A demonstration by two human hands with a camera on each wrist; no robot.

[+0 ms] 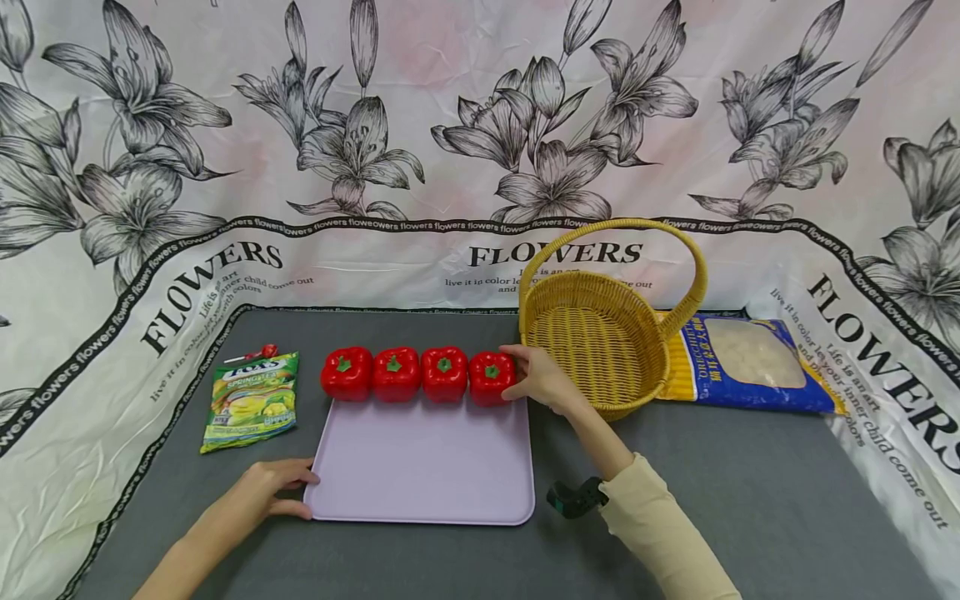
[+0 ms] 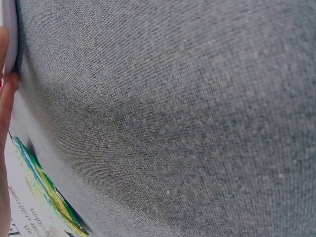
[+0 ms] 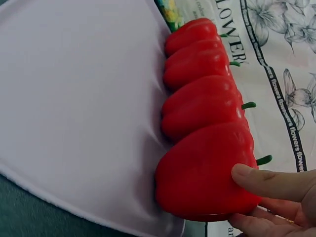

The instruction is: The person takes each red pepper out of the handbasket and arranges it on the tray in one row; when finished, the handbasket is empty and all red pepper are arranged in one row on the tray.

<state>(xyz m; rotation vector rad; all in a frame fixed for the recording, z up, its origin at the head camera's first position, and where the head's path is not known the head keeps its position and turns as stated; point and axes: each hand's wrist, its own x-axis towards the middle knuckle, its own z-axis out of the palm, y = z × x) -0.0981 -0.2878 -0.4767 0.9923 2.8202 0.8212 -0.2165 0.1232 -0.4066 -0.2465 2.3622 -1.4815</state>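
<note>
Several red bell peppers with green stems line the far edge of a pale lilac tray [image 1: 423, 462]. My right hand [image 1: 543, 379] holds the rightmost bell pepper [image 1: 489, 390], and in the right wrist view the thumb lies on its side with the other fingers beneath. That bell pepper [image 3: 207, 173] is upended against its neighbour [image 3: 202, 106], its stem pointing away from the tray. At the tray's left edge, my left hand [image 1: 262, 492] touches the rim with fairly straight fingers, thumb spread nearer the front corner. Only the fingertips show in the left wrist view.
A yellow wicker basket [image 1: 652, 333] with a tall handle stands right of the peppers. Behind it lies a blue and yellow pasta bag [image 1: 757, 362]. On the left sits a green and yellow candy packet [image 1: 251, 404], with a red-headed lollipop [image 1: 266, 352] at its top.
</note>
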